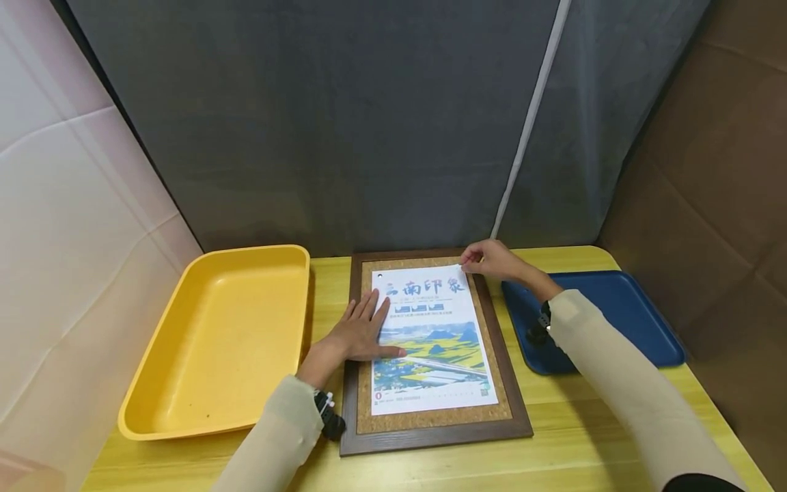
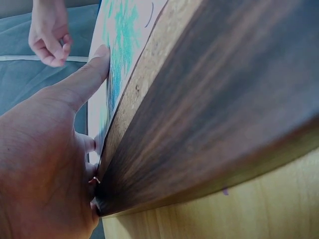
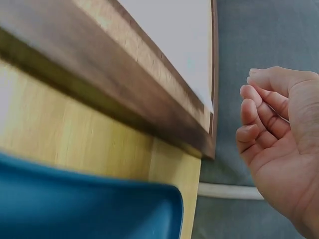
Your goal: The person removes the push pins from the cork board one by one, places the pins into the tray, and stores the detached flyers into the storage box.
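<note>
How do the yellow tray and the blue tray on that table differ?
The deep yellow plastic tray sits on the left of the wooden-framed cork board; the flat dark blue plastic tray sits on its right. The yellow one has tall sloping walls, the blue one only a low rim. The yellow one looks larger, and a sleeve covers part of the blue one. Both are rectangular with rounded corners and rest on the wooden table.

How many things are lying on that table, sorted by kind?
Plastic trays: 2, a yellow plastic tray and a blue plastic tray
Wooden-framed cork boards: 1
Printed paper posters: 1
Total: 4
</note>
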A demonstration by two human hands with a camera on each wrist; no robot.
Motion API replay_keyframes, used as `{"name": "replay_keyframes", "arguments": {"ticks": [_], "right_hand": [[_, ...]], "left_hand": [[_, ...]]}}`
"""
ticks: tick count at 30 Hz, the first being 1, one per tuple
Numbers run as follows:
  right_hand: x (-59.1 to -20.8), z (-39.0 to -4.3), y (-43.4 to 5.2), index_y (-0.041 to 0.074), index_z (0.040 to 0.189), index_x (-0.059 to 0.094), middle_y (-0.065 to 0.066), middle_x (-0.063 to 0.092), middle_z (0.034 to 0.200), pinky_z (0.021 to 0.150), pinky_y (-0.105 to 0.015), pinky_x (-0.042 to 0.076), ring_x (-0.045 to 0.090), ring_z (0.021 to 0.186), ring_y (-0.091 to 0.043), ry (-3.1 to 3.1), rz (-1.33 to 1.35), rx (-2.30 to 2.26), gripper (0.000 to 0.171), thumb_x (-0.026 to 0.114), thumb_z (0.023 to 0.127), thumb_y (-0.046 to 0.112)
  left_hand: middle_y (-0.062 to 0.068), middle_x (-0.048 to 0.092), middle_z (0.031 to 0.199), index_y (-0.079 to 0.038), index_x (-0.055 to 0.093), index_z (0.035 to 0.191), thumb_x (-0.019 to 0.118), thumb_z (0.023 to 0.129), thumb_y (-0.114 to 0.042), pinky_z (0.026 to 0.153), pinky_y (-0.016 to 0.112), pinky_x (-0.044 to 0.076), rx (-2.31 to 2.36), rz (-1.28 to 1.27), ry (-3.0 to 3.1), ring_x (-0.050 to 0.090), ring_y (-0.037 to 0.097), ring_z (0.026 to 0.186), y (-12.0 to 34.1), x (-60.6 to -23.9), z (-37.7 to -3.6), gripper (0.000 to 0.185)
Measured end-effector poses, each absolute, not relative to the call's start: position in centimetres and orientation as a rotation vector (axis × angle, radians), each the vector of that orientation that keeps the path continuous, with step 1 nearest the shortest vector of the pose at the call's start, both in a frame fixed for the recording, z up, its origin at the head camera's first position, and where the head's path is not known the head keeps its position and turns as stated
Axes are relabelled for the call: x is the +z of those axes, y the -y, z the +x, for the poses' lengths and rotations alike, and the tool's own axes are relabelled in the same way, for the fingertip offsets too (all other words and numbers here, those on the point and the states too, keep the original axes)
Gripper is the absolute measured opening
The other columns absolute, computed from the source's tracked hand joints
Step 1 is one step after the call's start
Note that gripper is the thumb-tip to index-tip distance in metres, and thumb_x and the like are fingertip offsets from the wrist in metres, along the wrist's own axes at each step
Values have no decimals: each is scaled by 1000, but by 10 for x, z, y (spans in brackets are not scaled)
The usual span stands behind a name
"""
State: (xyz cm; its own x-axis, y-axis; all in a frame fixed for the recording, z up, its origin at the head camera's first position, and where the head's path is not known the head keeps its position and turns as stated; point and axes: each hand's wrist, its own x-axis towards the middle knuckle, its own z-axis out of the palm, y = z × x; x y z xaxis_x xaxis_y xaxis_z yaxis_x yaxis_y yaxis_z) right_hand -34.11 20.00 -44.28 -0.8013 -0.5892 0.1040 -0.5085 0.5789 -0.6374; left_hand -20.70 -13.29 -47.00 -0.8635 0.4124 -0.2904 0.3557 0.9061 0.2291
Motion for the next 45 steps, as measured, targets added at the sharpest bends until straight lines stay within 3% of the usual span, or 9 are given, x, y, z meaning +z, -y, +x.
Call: {"name": "replay_keyframes", "arguments": {"ticks": [6, 14, 34, 45], "right_hand": [[-448, -346, -184, -5, 101, 77, -9, 74, 86, 66, -25, 46, 57, 71, -15, -2671, -982, -1076, 11, 72, 96, 4], [-448, -349, -162, 0, 103, 79, -7, 77, 93, 71, -28, 50, 61, 76, -16, -2685, -880, -1056, 9, 74, 97, 5], [-455, -351, -112, 0, 109, 77, -11, 76, 102, 83, -27, 51, 63, 88, -19, -2632, -808, -1100, 13, 73, 100, 8], [-464, -349, -85, 0, 109, 77, -11, 76, 100, 74, -23, 49, 63, 82, -15, -2638, -808, -1069, 13, 72, 101, 8]], "left_hand": [[20, -2, 177, -7, 11, 171, 60, 91, -74, 131, 58, 2, 232, 572, -2739, 1, 39, 164, 131, -470, -208, 115], [19, -2, 177, -8, 11, 171, 60, 90, -76, 132, 56, 1, 226, 546, -2729, 0, 38, 164, 129, -469, -209, 116], [18, -4, 178, -9, 9, 171, 59, 90, -78, 132, 56, 0, 199, 538, -2718, -2, 36, 165, 127, -469, -209, 118], [20, -1, 177, -5, 10, 170, 62, 90, -76, 132, 56, 2, 233, 546, -2724, 0, 38, 165, 127, -467, -209, 119]]}}
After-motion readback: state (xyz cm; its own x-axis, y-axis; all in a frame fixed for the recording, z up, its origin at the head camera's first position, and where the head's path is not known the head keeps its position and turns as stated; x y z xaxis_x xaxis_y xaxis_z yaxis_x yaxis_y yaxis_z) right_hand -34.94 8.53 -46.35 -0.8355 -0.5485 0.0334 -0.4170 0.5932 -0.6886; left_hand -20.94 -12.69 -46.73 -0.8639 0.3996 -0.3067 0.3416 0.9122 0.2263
